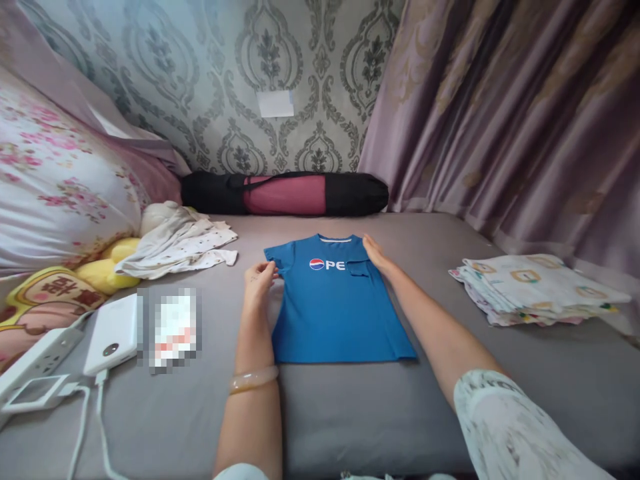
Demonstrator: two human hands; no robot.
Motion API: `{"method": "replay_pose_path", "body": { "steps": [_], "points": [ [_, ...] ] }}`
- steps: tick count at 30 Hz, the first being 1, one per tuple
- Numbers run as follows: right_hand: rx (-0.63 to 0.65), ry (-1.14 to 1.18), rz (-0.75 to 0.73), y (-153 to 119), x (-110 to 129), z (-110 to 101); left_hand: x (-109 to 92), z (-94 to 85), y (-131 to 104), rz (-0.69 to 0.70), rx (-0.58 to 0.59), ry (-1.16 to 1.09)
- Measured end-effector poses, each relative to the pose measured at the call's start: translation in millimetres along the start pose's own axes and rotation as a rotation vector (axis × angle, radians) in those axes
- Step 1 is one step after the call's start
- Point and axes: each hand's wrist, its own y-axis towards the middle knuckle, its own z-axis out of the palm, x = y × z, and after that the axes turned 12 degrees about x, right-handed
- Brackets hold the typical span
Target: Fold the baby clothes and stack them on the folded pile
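A blue T-shirt [330,313] with a round logo and the letters "PE" lies flat on the grey bed sheet [320,420], its collar away from me. Its right side is folded inward over the front, with that sleeve lying across the chest and covering part of the print. At the left sleeve, my left hand [259,281] pinches the cloth between thumb and fingers. My right hand [375,253] rests along the folded edge near the right shoulder, fingers stretched out straight and together.
Folded printed cloths [535,287] are stacked at the right. On the left lie a crumpled spotted cloth [185,243], yellow plush toys [107,263], a white power bank [115,333] with cables, a power strip [45,363] and a blurred-out item [174,330]. A black and pink long bag [285,193] lies against the wall.
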Motion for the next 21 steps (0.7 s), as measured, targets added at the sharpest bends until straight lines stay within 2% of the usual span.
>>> {"method": "replay_pose_path", "body": {
  "steps": [2,5,9,14,18,21],
  "points": [
    [-0.062,0.042,0.005,-13,-6,-12,-2,-0.8,0,-0.010,-0.008,-0.008],
    [-0.002,-0.041,-0.005,-44,-17,-18,-4,-0.8,-1,-0.011,-0.007,-0.019],
    [0.124,-0.201,-0.041,-92,-20,-7,-5,3.3,-4,-0.004,0.022,-0.013],
    [0.242,-0.346,-0.121,-135,-3,11,-4,12.7,-8,0.085,0.085,0.079],
    [0.264,-0.386,-0.142,-150,5,20,-3,29.4,-9,0.117,0.138,0.180],
    [0.252,-0.398,-0.152,-154,4,23,1,56.2,-17,0.207,0.230,0.334]
  ]
}}
